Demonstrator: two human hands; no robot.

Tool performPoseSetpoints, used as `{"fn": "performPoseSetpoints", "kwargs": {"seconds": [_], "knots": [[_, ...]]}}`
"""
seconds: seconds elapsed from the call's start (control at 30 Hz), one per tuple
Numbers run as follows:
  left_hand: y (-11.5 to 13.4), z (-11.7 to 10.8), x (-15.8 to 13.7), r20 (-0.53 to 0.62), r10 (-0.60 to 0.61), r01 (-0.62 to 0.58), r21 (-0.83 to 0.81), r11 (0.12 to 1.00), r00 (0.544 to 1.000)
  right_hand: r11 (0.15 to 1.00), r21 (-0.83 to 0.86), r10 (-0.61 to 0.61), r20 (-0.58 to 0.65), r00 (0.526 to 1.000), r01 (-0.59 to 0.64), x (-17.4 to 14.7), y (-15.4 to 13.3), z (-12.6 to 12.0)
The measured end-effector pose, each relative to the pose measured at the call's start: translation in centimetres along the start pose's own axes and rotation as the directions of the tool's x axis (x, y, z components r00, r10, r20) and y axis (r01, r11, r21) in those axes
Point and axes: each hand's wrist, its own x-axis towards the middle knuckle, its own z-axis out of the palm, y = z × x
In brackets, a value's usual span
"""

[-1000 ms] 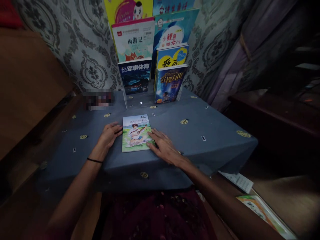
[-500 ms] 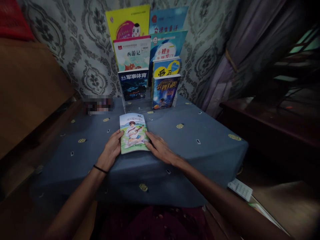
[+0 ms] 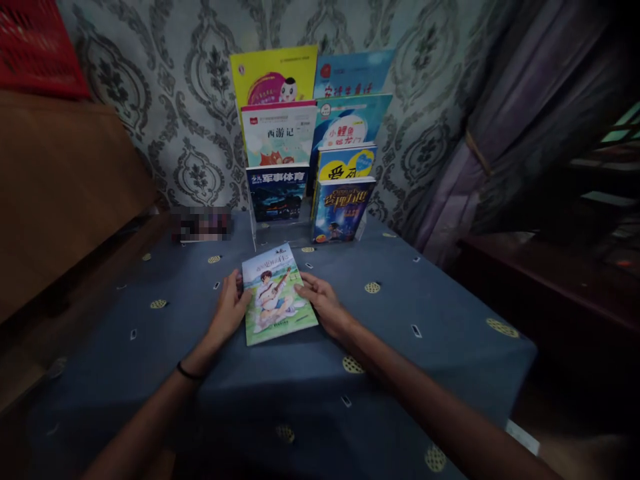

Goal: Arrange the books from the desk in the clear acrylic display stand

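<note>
A thin paperback book (image 3: 277, 303) faces me, its cover showing a figure with a guitar seated on grass. My left hand (image 3: 231, 312) grips its left edge, with the thumb at the front and the fingers partly hidden. On the opposite edge, my right hand (image 3: 324, 303) is closed with its thumb on the cover. The book leans slightly, its lower right corner swung out. Behind it, a clear stand (image 3: 253, 235) carries two columns of books, among them a dark blue book (image 3: 278, 195) on the left and a blue-purple book (image 3: 343, 211) on the right.
A blue tablecloth with pineapple prints (image 3: 400, 373) covers the table. At its back left lies a small pixelated item (image 3: 203, 225). A brown box (image 3: 65, 187) with a red basket (image 3: 43, 50) stands left; a grey-purple curtain (image 3: 460, 167) hangs right against patterned wallpaper.
The book has turned a little counter-clockwise and appears larger and lower. Both hands keep hold of it, the right thumb now further onto the cover. My view has shifted, so the stand sits lower.
</note>
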Motion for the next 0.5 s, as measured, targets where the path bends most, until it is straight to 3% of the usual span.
{"fn": "performPoseSetpoints", "kwargs": {"seconds": [0.1, 0.17, 0.27, 0.37, 0.5], "knots": [[1.0, 0.2, 0.0, 0.086, 0.127, -0.146, 0.267, 0.953, 0.988, 1.000, -0.027, 0.012, 0.011, 1.000, -0.012, 0.6, -0.7, -0.2], [2.2, 0.6, 0.1, 0.191, 0.080, -0.123, 0.226, 0.966, 0.978, 0.998, -0.057, 0.029, 0.022, 0.999, -0.028, 0.8, -1.1, -0.1], [4.0, 0.8, 0.8, 0.281, -0.112, 0.114, 0.008, 0.993, 0.953, 0.985, -0.171, 0.027, 0.060, 0.998, -0.016, 1.1, -1.2, 0.2], [5.5, 0.6, 1.6, 0.382, -0.294, 0.381, -0.175, 0.908, 0.876, 0.891, -0.420, -0.105, 0.179, 0.978, 0.173, 1.2, -1.0, 0.6], [5.9, 0.8, 2.1, 0.428, -0.367, 0.507, -0.278, 0.816, 0.826, 0.724, -0.593, -0.184, 0.325, 0.928, 0.352, 1.0, -0.6, 1.0]]}}
